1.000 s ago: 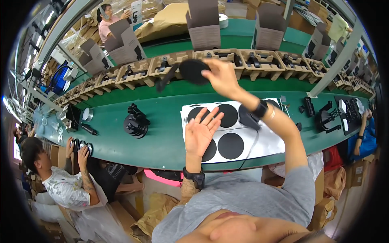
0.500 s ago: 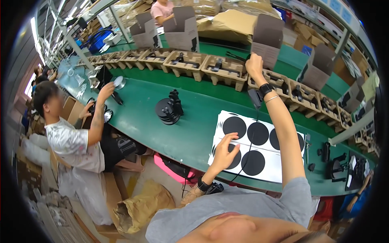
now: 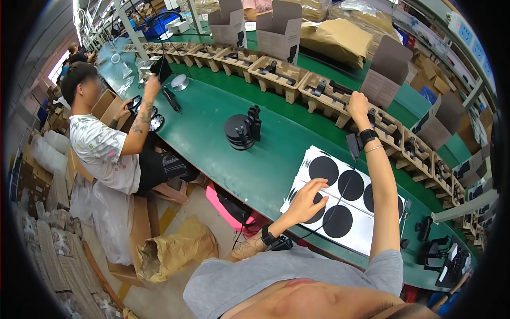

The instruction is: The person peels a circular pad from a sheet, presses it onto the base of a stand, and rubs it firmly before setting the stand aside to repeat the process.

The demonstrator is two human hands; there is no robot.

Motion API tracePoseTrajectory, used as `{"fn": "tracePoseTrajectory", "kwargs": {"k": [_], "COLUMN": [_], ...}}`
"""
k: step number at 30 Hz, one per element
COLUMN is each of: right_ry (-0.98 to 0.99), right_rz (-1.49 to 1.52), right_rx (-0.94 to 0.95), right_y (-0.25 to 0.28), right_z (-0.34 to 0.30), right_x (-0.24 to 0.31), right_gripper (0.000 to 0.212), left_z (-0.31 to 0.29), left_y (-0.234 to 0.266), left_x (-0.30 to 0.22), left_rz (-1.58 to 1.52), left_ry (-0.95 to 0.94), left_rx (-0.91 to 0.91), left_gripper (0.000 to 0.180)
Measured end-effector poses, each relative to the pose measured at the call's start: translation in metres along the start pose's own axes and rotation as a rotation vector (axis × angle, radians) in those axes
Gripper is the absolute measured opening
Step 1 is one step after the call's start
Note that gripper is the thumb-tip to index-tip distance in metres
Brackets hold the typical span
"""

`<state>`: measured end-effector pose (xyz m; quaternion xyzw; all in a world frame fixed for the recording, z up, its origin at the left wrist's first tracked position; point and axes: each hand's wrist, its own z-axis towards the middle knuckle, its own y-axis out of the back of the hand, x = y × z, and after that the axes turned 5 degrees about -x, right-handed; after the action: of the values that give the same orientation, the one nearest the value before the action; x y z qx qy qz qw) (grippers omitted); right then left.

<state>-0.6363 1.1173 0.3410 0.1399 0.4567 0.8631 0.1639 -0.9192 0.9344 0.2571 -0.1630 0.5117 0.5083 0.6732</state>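
Observation:
My right hand [image 3: 358, 106] reaches to the row of moulded pulp trays. Its fingers are closed round the end of a slim black bar-shaped part [image 3: 340, 87], which lies over the tray [image 3: 325, 105] beside the hand. My left hand [image 3: 307, 203] hovers over or rests on a stack of white sheets [image 3: 358, 234] printed with large black discs; I cannot tell if it touches. Its fingers are spread and hold nothing. A black device on a cable [image 3: 354, 144] hangs at my right wrist. To the left stand stacked black round bases [image 3: 240, 132] with a black upright part.
Opened grey-brown boxes [image 3: 388, 72] stand behind the trays. Black stands and parts [image 3: 438, 251] lie at the bench's right end. A co-worker [image 3: 103, 133] sits at the left, handling round parts [image 3: 156, 122]. A pink container [image 3: 228, 210] is below the bench edge.
My right hand has brought the black part down closer over the trays. My left hand stays over the sheets. The view has turned, and the co-worker still handles parts.

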Motion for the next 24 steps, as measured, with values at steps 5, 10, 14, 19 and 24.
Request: {"fn": "tracePoseTrajectory", "kwargs": {"k": [5, 10, 14, 19, 24], "right_ry": [-0.031, -0.017, -0.040, 0.116, 0.085], "right_rz": [-0.007, 0.011, -0.044, -0.111, -0.157], "right_rx": [0.128, 0.132, 0.092, 0.073, 0.090], "right_y": [0.013, 0.008, 0.011, -0.004, 0.013], "right_z": [0.000, 0.005, 0.004, -0.020, -0.030], "right_x": [-0.015, -0.028, -0.035, -0.058, -0.070], "right_gripper": [0.014, 0.013, 0.013, 0.036, 0.041], "left_z": [0.003, 0.009, 0.012, 0.022, 0.064], "left_y": [-0.011, -0.022, -0.029, -0.036, -0.039], "left_x": [-0.007, -0.010, -0.015, -0.022, -0.055], "left_rz": [0.026, 0.034, 0.002, 0.015, 0.331], "left_ry": [-0.033, -0.044, -0.017, -0.032, -0.336], "left_rx": [-0.004, 0.000, 0.016, 0.089, 0.030], "left_gripper": [0.026, 0.026, 0.027, 0.043, 0.077]}}
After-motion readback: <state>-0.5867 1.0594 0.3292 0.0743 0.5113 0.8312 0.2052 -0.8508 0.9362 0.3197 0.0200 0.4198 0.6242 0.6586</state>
